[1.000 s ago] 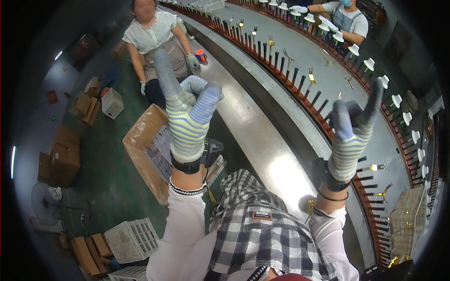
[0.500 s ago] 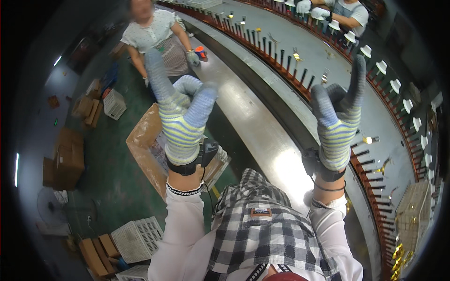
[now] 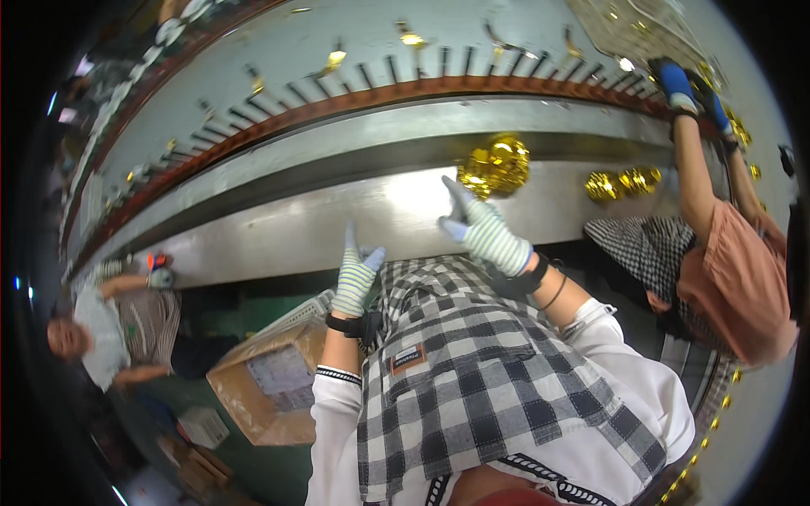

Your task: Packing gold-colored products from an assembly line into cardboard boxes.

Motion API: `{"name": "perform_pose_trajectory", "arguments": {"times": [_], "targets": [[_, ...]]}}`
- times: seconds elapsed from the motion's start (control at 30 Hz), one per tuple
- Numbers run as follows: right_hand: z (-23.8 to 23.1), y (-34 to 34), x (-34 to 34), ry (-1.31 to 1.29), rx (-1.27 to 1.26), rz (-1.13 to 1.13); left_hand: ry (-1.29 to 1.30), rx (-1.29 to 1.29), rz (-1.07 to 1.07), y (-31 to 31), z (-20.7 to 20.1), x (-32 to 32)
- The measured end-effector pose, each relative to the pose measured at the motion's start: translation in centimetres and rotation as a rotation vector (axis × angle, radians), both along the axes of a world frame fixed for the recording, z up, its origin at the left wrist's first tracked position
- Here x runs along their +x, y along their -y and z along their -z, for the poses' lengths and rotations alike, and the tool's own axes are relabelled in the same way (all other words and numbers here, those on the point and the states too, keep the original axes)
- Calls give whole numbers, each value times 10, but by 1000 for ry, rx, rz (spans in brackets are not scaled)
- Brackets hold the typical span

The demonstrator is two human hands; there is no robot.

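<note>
My left hand, in a grey and yellow-green striped knit glove, hovers at the near edge of the bare metal bench. Its index finger points away from me and its thumb stands apart; nothing is in it. Over the bench farther right, my right hand wears a matching glove, also without an object, with index finger and thumb spread. Just beyond its fingertips lies a pile of shiny gold ring-like pieces. A smaller row of gold pieces rests farther right on the bench.
Behind the bench runs a line of upright dark pegs, with gold-coloured parts past it. A co-worker reaches over the line at right. Another person stands at far left, beside a cardboard box.
My view has swung right, bringing the gold pieces and the right-hand co-worker into sight. Both my hands, raised with fingers up before, are lower and nearer the bench.
</note>
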State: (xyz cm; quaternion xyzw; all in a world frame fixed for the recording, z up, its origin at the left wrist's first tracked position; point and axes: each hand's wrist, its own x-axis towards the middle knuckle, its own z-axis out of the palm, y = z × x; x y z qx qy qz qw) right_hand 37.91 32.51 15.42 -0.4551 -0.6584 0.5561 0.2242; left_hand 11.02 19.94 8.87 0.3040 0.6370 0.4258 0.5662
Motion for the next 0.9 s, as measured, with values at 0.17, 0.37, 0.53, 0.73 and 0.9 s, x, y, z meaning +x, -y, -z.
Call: {"name": "perform_pose_trajectory", "arguments": {"times": [0.17,0.37,0.53,0.73,0.9], "targets": [[50,-51,89,353,521,368,-46,-111,194,-9,44,35],[87,-136,90,777,486,-114,-635,177,327,-125,55,122],[80,-136,53,879,519,-87,-682,98,304,-196,78,141],[126,-125,75,473,295,338,-497,183,311,-189,97,136],[138,-150,79,387,133,170,-438,256,240,-191,96,131]]}}
